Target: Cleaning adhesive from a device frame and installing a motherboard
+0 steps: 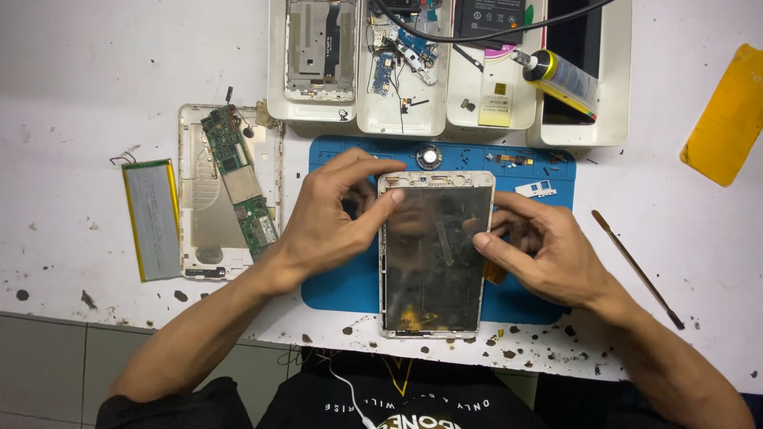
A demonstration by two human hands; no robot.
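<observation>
A stripped tablet frame with a shiny metal back plate (433, 270) lies upright on a blue work mat (342, 286). My left hand (330, 218) grips the frame's upper left corner, thumb on the plate and fingers curled over the top edge. At the frame's right edge my right hand (540, 250) holds it, thumb pressed on the plate. A small orange piece shows under my right thumb at the frame's right side.
At the left lie an opened tablet shell with a green circuit board (234, 171) and a flat silver battery (151, 218). White trays (401, 119) with phone parts and a yellow-capped glue tube (560, 78) stand behind. A thin pry tool (636, 266) and a yellow card (727, 115) lie right.
</observation>
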